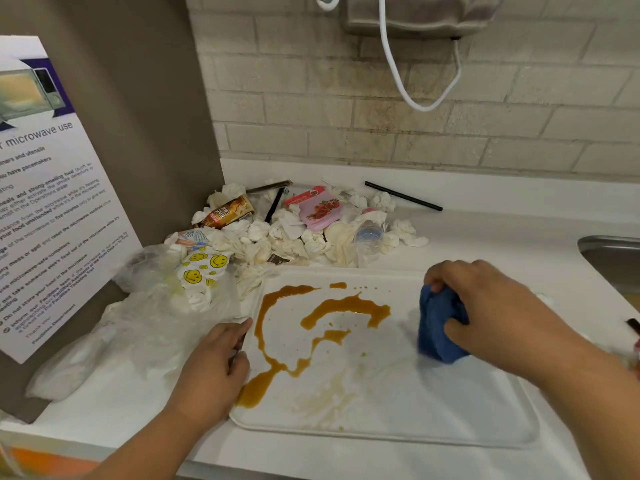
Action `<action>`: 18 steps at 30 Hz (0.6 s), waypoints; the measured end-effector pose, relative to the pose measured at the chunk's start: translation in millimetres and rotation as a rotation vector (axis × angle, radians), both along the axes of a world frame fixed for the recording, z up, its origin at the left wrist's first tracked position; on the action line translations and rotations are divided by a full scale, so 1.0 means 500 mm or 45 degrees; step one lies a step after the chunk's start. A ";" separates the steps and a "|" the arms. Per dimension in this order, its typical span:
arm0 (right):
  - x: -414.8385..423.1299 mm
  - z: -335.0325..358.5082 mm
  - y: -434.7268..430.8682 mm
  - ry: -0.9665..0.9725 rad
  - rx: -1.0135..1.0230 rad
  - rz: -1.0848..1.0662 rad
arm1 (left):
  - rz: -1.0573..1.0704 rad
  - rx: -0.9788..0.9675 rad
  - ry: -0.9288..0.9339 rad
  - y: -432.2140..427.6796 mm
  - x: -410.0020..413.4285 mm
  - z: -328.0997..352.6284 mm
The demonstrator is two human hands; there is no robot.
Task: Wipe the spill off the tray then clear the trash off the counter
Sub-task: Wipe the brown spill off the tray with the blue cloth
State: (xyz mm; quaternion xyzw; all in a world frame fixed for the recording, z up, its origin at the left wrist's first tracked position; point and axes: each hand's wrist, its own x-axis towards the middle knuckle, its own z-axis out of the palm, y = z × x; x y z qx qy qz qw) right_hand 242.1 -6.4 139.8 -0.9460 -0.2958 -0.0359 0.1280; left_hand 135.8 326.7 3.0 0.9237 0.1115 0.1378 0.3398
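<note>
Right hand is gripping a bunched blue cloth, fingers curled round it, pressing it onto the flat white plastic tray. Left of that hand, a runny brown spill is looping across the tray in glossy streaks. Left hand is resting, fingers loosely stretched, on the tray's left rim. Beyond both hands, crumpled tissues and wrappers are lying heaped on the white desk.
</note>
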 end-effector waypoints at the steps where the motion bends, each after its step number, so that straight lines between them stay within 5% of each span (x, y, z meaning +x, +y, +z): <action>1: -0.004 0.001 0.005 0.037 -0.022 0.035 | 0.000 0.001 0.002 0.001 0.000 0.000; 5: -0.022 -0.055 0.034 0.335 0.030 0.166 | 0.002 -0.004 -0.003 0.000 -0.001 0.000; 10: -0.027 -0.170 0.044 0.286 -0.118 -0.045 | 0.008 0.005 0.001 -0.002 -0.001 0.002; 13: -0.063 -0.221 0.083 0.022 -0.062 -0.044 | 0.015 0.011 0.003 -0.003 -0.001 0.002; 18: -0.062 -0.226 0.095 0.097 0.114 0.373 | 0.018 0.006 0.002 -0.005 -0.001 0.005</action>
